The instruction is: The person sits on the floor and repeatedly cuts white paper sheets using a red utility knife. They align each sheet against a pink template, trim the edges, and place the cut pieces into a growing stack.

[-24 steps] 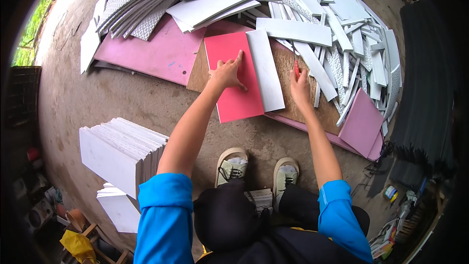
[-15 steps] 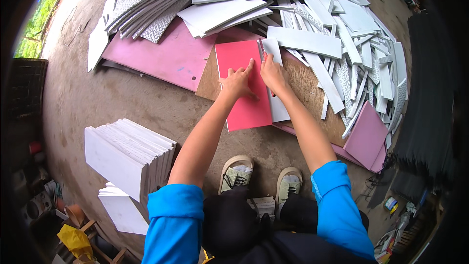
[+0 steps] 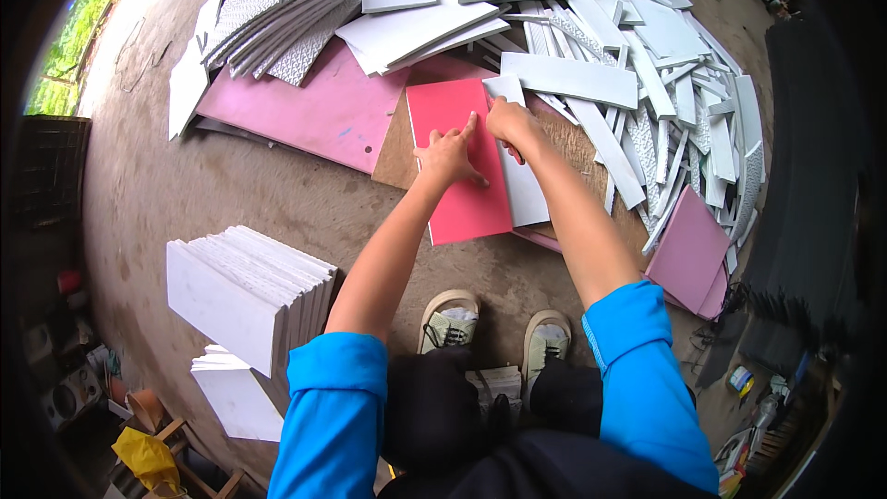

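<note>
**Left hand (image 3: 448, 157) spread on a red board (image 3: 465, 211), right hand (image 3: 518, 127) closed on a red-and-dark tool (image 3: 518, 158)**

In the head view, our only one, we look down at the red board, which lies in front of our feet on a brown board (image 3: 393, 150). A white sheet (image 3: 524, 194) shows along its right edge. Our left grip is spread, the hand laid on the middle of the red board with the index finger toward its right edge. Our right grip is pressed together, pinching the tool above the white sheet, just beside that edge; the fist hides most of the tool, so we cannot tell whether its tip touches anything.

To the left of the brown board we see a pink panel (image 3: 305, 111), with textured pieces (image 3: 277, 23) stacked at its far side. To the right we have a heap of white strips (image 3: 662, 92) and a smaller pink piece (image 3: 686, 254). Nearer us, a stack of white panels (image 3: 245, 286) stands on the concrete floor (image 3: 231, 187), left of our shoes (image 3: 450, 322).
</note>
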Motion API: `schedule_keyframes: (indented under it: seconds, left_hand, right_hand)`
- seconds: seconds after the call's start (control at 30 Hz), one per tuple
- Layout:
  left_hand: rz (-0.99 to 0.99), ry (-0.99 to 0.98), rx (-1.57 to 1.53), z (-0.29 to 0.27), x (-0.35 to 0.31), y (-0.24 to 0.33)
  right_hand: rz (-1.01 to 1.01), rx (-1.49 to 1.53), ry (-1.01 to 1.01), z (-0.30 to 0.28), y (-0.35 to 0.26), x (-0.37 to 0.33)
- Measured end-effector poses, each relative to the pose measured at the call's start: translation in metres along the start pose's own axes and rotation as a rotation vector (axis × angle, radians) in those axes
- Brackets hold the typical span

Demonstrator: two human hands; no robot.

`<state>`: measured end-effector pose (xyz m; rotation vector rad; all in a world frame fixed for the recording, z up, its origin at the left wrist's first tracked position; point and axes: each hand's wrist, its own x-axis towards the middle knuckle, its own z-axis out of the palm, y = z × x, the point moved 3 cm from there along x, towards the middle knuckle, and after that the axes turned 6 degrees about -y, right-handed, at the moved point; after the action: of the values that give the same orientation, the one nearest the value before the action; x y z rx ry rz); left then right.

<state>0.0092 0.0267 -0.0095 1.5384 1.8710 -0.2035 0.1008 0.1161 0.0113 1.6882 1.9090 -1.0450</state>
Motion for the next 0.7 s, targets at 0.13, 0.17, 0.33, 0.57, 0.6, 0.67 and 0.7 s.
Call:
schedule_keyframes:
  seconds: [0.13,0.17,0.33,0.57,0.6,0.67,0.7]
  left_hand:
    - [-0.011,0.022,-0.017,0.001,-0.001,-0.004]
    - [-0.019,0.040,-0.019,0.002,-0.002,-0.006]
    - [-0.014,0.064,-0.039,0.004,-0.003,-0.005]
    - [-0.002,0.047,-0.044,0.007,0.002,-0.004]
    - [0.001,0.049,-0.047,0.007,0.004,-0.002]
    - [0.014,0.054,-0.045,0.003,0.004,-0.002]
    - [0.010,0.052,-0.043,0.005,0.003,-0.005]
  right_hand:
    - [0.012,-0.012,-0.041,0.029,0.024,-0.058]
    - [0.002,-0.014,-0.043,0.040,0.031,-0.076]
    - [-0.036,-0.070,-0.072,0.090,0.085,-0.154]
    - [0.071,-0.103,-0.345,0.109,0.110,-0.197]
    - [0.104,-0.116,-0.445,0.115,0.113,-0.203]
    - [0.114,-0.118,-0.364,0.138,0.131,-0.206]
    - [0.110,-0.101,-0.311,0.139,0.133,-0.207]
